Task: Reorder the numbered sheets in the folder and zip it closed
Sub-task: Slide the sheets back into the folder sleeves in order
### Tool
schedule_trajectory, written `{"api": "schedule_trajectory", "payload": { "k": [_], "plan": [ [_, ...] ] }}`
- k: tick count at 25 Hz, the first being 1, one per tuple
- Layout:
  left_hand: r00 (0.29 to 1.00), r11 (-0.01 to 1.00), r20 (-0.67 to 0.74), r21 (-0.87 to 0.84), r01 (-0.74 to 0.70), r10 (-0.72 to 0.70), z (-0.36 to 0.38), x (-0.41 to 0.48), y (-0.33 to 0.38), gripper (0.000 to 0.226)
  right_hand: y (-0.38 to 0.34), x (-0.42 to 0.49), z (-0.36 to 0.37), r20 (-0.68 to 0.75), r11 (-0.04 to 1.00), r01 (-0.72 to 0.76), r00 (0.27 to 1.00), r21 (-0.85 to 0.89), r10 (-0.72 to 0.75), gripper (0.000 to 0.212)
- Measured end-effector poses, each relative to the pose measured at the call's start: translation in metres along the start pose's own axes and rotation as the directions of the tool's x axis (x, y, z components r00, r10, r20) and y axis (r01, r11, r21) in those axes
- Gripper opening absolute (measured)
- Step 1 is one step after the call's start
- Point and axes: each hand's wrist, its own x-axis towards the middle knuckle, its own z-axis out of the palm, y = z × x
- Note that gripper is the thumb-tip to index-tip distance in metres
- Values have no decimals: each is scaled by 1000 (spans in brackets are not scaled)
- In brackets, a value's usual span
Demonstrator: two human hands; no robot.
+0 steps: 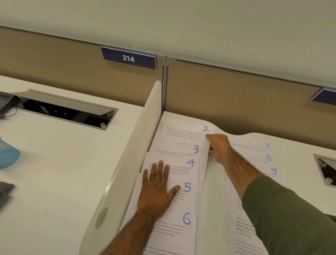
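Sheets: thin white paper, flat, rectangular, printed text, blue handwritten numerals. I count eight on the smooth white desk (214,183). The left column (187,232), five sheets fanned 2 to 6, lies beside the divider (137,148). The right column (260,152) has three sheets, 7 to 9.

Left hand (158,191): flat, fingers (160,166) straight and spread, pressing sheets 4 and 5.

Right hand (220,148): at the right edge of sheets 2 and 3, fingers curled. I cannot tell whether it grips.
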Motion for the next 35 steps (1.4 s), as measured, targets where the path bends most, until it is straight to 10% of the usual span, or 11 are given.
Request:
{"api": "schedule_trajectory", "payload": {
  "k": [5,14,18,23,35],
  "plan": [
    [1000,1000,-5,15,0,0,2,3,-2,98,33,-45,-15,104,988,-100,988,-119,113,11],
    [994,995,47,-17,99,-98,-17,7,8,114,16,-60,-89,-218,948,189,944,-255,-247,17],
    [997,971,12,-226,81,-81,-44,9,47,64,8,-82,-157,-276,944,224,917,-244,-289,13],
    [989,671,-41,-739,67,-145,-69,6,117,41,1,-143,-228,-264,963,220,930,-157,-256,11],
    [982,247,78,-962,120,-174,-87,-62,258,21,49,-231,-337,-136,981,185,972,-53,-190,13]
  ]
}}
